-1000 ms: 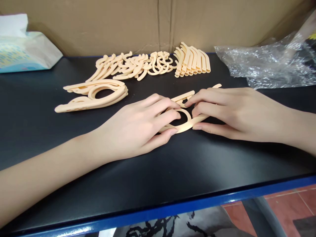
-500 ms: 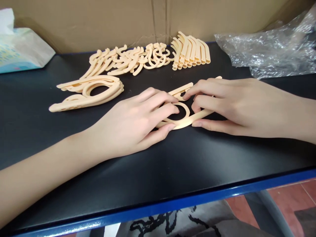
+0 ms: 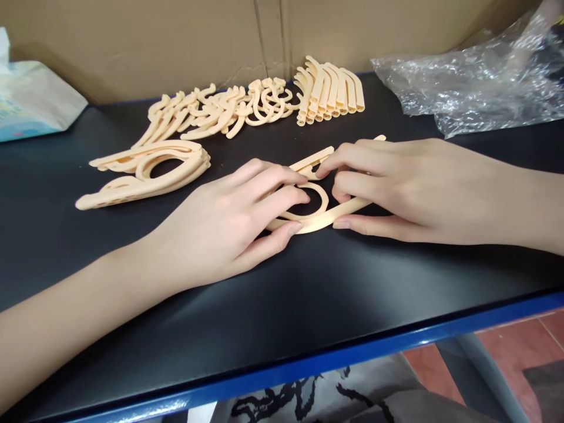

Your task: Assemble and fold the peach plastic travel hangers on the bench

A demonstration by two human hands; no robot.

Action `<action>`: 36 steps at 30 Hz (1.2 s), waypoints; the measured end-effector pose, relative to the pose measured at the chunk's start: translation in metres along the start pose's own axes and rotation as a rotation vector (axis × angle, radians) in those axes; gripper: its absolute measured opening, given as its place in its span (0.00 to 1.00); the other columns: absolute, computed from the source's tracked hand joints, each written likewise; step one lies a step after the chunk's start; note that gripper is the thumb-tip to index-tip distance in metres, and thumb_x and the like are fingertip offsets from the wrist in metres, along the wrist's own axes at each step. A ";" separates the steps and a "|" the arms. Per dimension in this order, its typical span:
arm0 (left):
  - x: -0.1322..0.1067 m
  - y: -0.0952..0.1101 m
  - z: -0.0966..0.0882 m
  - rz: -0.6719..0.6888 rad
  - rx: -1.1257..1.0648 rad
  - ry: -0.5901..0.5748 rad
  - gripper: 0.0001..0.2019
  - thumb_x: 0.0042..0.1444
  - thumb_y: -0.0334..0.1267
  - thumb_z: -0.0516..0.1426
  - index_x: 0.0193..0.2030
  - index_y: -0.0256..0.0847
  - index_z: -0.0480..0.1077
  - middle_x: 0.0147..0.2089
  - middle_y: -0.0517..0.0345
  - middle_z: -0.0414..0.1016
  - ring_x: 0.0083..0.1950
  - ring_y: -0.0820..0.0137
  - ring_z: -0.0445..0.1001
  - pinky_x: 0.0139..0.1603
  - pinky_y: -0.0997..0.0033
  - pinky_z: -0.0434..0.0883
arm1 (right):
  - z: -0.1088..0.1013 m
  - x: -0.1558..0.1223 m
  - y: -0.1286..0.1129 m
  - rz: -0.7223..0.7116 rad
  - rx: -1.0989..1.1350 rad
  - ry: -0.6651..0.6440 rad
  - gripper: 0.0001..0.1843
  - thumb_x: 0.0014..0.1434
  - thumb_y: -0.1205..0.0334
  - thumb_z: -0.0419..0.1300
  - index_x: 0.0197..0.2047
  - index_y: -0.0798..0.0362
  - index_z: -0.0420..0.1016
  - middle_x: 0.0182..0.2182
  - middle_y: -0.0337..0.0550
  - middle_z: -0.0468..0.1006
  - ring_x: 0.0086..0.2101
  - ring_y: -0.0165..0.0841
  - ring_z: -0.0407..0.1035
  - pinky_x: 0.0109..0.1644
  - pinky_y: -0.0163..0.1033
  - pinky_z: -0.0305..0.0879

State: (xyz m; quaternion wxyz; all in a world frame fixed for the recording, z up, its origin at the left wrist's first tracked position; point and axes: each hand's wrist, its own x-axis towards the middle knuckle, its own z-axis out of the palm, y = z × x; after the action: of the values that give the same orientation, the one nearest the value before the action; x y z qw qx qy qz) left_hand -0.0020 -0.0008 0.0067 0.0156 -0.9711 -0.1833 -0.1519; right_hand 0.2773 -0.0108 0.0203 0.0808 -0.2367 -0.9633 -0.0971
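Your left hand (image 3: 233, 217) and right hand (image 3: 405, 188), fingers half-curled, pinch one cream ringed piece (image 3: 316, 221) on the bench (image 3: 308, 294); beyond lie one ringed stack (image 3: 176, 174), hooks (image 3: 231, 108) too jumbled to count, one cluster of tubes (image 3: 329, 91), one plastic wrapper (image 3: 476, 88).

Cannot see the cream ringed piece (image 3: 319, 220) whole: partly covered by the left hand (image 3: 242, 214) and the right hand (image 3: 396, 182). Cannot make out the pattern on the tissue pack (image 3: 46, 97), cropped toward the back left corner of the black surface (image 3: 308, 305), nor follow the clear plastic bag (image 3: 476, 88) beyond view toward the back right.
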 end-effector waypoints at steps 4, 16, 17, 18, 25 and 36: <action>0.001 0.000 0.000 -0.002 0.003 -0.007 0.17 0.76 0.41 0.48 0.59 0.34 0.73 0.62 0.41 0.77 0.61 0.51 0.75 0.59 0.50 0.77 | 0.000 0.000 0.000 0.004 -0.006 -0.008 0.18 0.77 0.53 0.47 0.47 0.55 0.73 0.53 0.54 0.78 0.45 0.42 0.73 0.36 0.44 0.64; 0.000 0.000 -0.001 0.004 0.041 -0.019 0.15 0.76 0.38 0.49 0.60 0.34 0.71 0.63 0.41 0.76 0.62 0.51 0.75 0.61 0.50 0.76 | -0.004 -0.001 -0.001 0.040 0.012 -0.066 0.20 0.77 0.52 0.45 0.50 0.54 0.73 0.56 0.54 0.75 0.50 0.46 0.74 0.40 0.48 0.69; 0.000 0.000 -0.001 0.005 0.047 -0.021 0.15 0.76 0.38 0.49 0.60 0.34 0.71 0.63 0.41 0.75 0.63 0.51 0.75 0.61 0.50 0.76 | -0.004 -0.001 -0.001 0.041 0.009 -0.072 0.20 0.77 0.52 0.45 0.51 0.54 0.73 0.56 0.54 0.75 0.49 0.46 0.74 0.39 0.48 0.68; 0.000 0.000 -0.001 0.005 0.052 -0.018 0.15 0.76 0.39 0.49 0.59 0.34 0.71 0.63 0.41 0.76 0.62 0.50 0.75 0.61 0.50 0.76 | -0.004 -0.001 0.000 0.043 0.007 -0.079 0.20 0.77 0.52 0.45 0.52 0.54 0.73 0.56 0.54 0.75 0.49 0.45 0.74 0.38 0.47 0.68; 0.000 -0.001 -0.001 0.001 0.072 -0.022 0.17 0.76 0.42 0.48 0.60 0.37 0.71 0.63 0.43 0.76 0.61 0.49 0.76 0.57 0.50 0.77 | -0.004 -0.003 0.001 0.050 -0.015 -0.100 0.18 0.76 0.51 0.46 0.54 0.50 0.72 0.56 0.51 0.74 0.49 0.44 0.73 0.39 0.46 0.68; 0.000 0.000 -0.002 -0.051 0.076 -0.083 0.18 0.78 0.43 0.45 0.62 0.35 0.70 0.66 0.45 0.73 0.62 0.51 0.72 0.58 0.50 0.72 | -0.004 -0.002 -0.002 0.078 -0.028 -0.115 0.19 0.76 0.52 0.44 0.51 0.52 0.72 0.54 0.53 0.74 0.49 0.47 0.72 0.40 0.48 0.65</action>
State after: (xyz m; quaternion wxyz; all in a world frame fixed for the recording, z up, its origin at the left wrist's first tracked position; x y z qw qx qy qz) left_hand -0.0024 -0.0014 0.0082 0.0410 -0.9703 -0.2141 -0.1050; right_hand 0.2786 -0.0141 0.0233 0.0258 -0.2806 -0.9549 -0.0937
